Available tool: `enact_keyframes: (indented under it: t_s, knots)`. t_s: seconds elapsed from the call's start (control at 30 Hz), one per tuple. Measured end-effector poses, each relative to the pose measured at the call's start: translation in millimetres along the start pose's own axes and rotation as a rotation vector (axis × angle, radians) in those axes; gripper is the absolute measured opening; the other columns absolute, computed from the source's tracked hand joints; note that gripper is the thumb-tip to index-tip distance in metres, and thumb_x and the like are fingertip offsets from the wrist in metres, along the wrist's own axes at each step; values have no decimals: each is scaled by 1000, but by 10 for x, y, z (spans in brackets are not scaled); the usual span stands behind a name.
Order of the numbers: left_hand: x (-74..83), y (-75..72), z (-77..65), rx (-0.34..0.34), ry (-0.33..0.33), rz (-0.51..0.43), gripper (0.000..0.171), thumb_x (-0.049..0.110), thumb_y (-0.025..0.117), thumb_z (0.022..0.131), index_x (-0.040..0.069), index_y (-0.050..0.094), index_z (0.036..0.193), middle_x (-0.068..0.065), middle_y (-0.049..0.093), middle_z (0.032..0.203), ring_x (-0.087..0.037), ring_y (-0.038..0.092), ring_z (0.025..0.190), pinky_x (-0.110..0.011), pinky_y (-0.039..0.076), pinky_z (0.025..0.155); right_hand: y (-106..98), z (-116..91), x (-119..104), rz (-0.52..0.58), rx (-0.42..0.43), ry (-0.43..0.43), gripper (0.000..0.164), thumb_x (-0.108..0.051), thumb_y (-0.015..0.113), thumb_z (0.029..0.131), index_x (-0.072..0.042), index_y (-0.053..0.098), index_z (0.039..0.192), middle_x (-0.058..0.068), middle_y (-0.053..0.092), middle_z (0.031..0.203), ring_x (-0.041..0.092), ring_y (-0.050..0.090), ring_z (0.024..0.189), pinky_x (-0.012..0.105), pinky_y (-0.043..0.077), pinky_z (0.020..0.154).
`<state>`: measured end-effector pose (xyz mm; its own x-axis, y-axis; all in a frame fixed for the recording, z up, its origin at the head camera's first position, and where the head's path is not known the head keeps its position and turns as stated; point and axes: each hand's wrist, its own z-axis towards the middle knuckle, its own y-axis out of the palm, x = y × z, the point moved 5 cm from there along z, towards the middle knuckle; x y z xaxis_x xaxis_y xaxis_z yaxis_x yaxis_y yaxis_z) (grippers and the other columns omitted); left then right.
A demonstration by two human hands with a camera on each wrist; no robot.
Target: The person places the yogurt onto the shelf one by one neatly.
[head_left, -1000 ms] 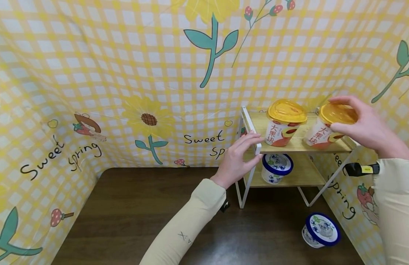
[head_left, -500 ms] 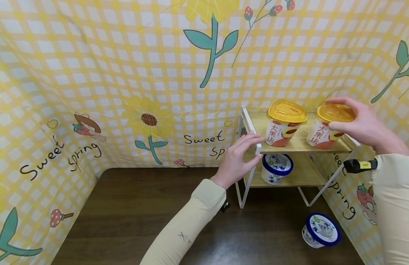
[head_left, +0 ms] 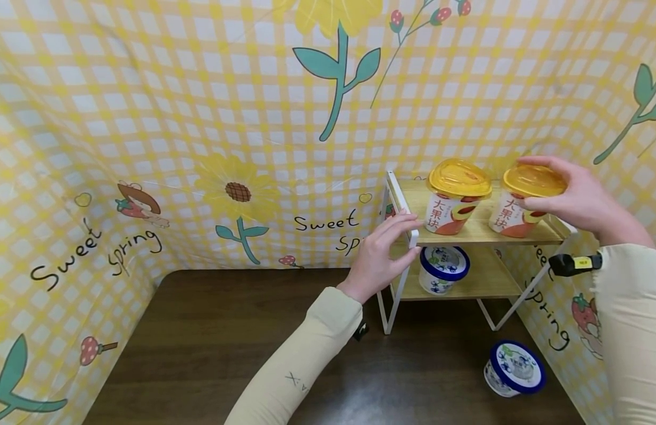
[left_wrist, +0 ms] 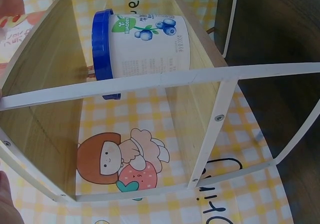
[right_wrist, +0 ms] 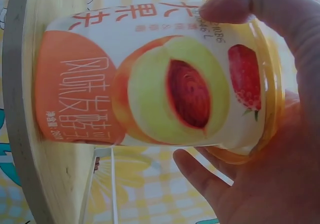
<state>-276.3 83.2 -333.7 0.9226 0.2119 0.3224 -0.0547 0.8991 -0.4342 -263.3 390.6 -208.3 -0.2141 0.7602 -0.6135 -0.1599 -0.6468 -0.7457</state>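
Note:
My right hand [head_left: 577,192] grips a yogurt cup [right_wrist: 165,84] near its yellow lid, thumb on the front and fingers behind. The cup, printed with a peach, stands upright on the upper board of a small two-tier shelf [head_left: 487,239]. To its left on the same board is a matching yogurt cup [head_left: 455,198], a narrow gap between them. My left hand [head_left: 378,254] rests its fingertips at the white frame of the shelf's left end, thumb apart from the fingers. A blue-lidded blueberry yogurt tub [left_wrist: 145,41] sits on the lower board.
Another blue-lidded tub [head_left: 515,369] stands on the dark wooden table [head_left: 242,342], in front of the shelf at the right. Yellow checked cloth [head_left: 200,118] lines the back and both sides. The shelf's right end is close to the cloth.
My right hand has moved the peach yogurt cup slightly left, and the cup has gone from tilted to upright. My left hand stays at the shelf frame.

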Motion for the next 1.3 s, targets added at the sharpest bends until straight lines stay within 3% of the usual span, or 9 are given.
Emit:
enact_keyframes:
  t_s: [0.27,0.33,0.4,0.47,0.53,0.63,0.73,0.93,1.3]
  knots:
    - [-11,4,-2,0,-2,0,42,11,76,93,5,63,133,-11,58,142,-16,44,140,-33,28,117,-4,-5,39,-25,42,7,82,-22,85,86,-23,42,157,13,48,135,7,54,96,14,48,70]
    - [-11,3,-2,0,-5,-1,42,12,76,93,5,63,133,-11,58,142,-16,43,141,-33,28,117,0,-6,35,-30,52,16,88,-25,85,86,-26,37,159,13,44,147,15,51,112,15,43,84]
    - [-10,2,-3,-2,-7,-1,42,12,76,93,5,63,133,-10,57,142,-16,43,141,-33,27,117,9,-9,29,1,61,30,95,-25,86,85,-26,30,161,12,37,157,26,45,130,29,42,103]
    - [-9,2,-2,-3,-7,-3,42,12,76,93,5,63,133,-11,57,142,-16,43,141,-33,27,117,9,-18,18,12,82,44,100,-27,86,84,-28,25,163,11,27,164,32,30,145,47,30,115]
    - [-13,-1,-3,-2,-5,-11,42,12,76,93,5,63,133,-12,57,142,-17,43,141,-33,27,117,6,-33,6,19,108,56,102,-30,86,85,-29,21,164,11,22,166,37,19,150,65,22,113]
    - [-15,-8,-4,2,-1,-15,43,11,76,93,4,63,133,-11,57,142,-18,43,141,-36,30,117,-2,-63,-10,16,140,67,99,-34,83,86,-31,21,163,11,21,167,39,17,150,74,22,108]
    - [-11,-15,-4,6,4,-13,43,11,76,93,4,63,133,-10,57,143,-18,43,141,-39,32,116,-21,-97,-31,19,164,58,91,-36,79,91,-30,24,163,9,21,166,41,19,148,70,21,110]
    - [-15,-14,-10,5,2,-9,43,11,76,93,4,63,133,-11,57,142,-19,44,140,-35,30,116,-78,-183,-58,31,251,18,72,-35,68,98,-27,32,160,4,27,164,31,26,147,42,19,120]
    - [-9,-8,-3,3,3,-40,43,11,76,93,4,63,133,-14,57,142,-18,43,141,-33,31,116,-94,-400,-102,-18,447,15,69,-34,67,99,-22,34,159,6,31,160,23,30,145,31,22,117]
